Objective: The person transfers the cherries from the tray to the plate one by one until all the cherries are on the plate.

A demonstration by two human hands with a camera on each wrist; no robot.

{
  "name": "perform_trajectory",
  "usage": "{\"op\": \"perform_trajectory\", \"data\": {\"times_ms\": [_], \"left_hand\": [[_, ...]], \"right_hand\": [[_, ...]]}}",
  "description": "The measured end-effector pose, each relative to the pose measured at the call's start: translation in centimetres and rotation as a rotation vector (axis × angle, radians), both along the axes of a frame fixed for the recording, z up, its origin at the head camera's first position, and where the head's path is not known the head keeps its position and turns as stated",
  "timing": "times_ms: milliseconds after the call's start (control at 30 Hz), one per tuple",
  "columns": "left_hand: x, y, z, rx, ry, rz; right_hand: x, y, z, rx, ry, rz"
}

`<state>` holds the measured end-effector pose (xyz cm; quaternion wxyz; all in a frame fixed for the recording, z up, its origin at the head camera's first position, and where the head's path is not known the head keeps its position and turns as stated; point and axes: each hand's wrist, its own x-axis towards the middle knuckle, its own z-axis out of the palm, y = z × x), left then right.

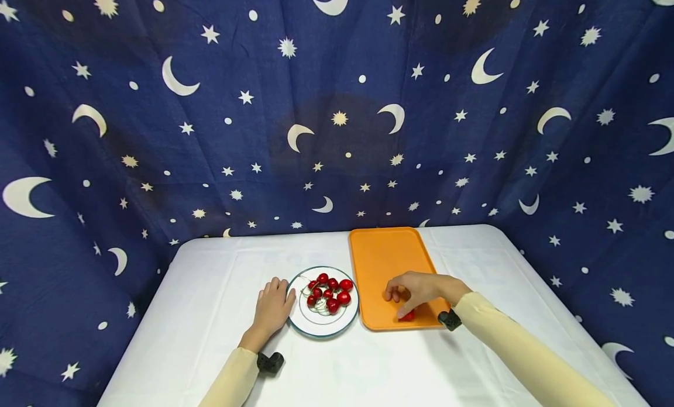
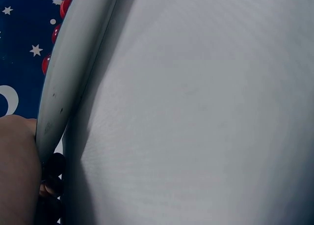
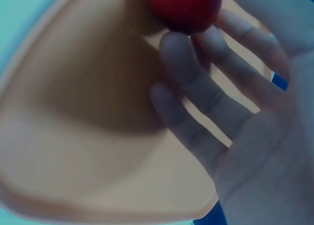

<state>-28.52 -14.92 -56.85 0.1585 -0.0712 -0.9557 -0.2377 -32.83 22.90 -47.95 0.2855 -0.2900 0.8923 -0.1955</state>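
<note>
A white plate (image 1: 322,325) with a dark rim holds several red cherries (image 1: 332,306) with stems. My left hand (image 1: 272,306) is at its left edge. The thumb (image 2: 17,161) lies over the rim in the left wrist view, with the other fingers in shadow below it, so the hand grips the rim. Over the near part of the orange tray (image 1: 387,249), my right hand (image 1: 418,289) has loosely bent fingers, spread apart from the thumb. A single red cherry (image 3: 184,6) sits by the thumb tip, partly hidden by it in the head view.
The plate and tray lie side by side on a white-covered table (image 1: 226,272). A dark blue curtain (image 1: 337,132) with moons and stars hangs behind and around it. Each wrist carries a small black camera.
</note>
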Motion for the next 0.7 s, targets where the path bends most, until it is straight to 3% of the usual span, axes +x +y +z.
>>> {"op": "perform_trajectory", "data": {"times_ms": [200,467,700], "left_hand": [[0.06,0.1,0.11,0.0,0.004,-0.004],[-0.19,-0.13,0.06,-0.014,-0.073,-0.003],[-0.21,-0.17,0.07,-0.015,-0.086,0.001]], "right_hand": [[-0.04,0.45,-0.09,-0.017,-0.013,0.013],[-0.15,0.59,-0.01,-0.02,0.014,0.067],[-0.9,-0.25,0.17,-0.075,0.165,0.139]]}}
